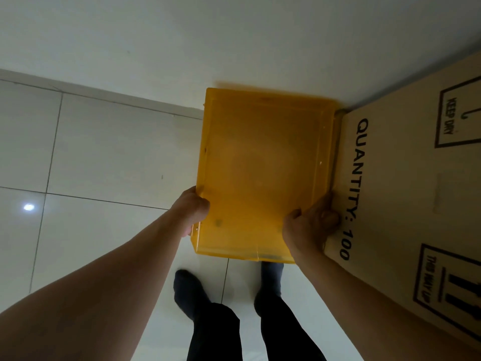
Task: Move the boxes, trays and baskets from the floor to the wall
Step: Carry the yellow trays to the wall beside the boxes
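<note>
My left hand (194,209) and right hand (307,225) hold the yellow tray (263,165), fingers curled round its near corners. Its far edge is at the wall (234,35), its right edge just beside the cardboard box (416,191); open floor (104,152) lies left.

Both bare arms stretch forward; the left hand (194,209) and right hand (309,225) curl around the tray (263,165) edges.

Dim, soft-focus wide-angle view; lamp glare spots the glossy floor tiles (78,152).
</note>
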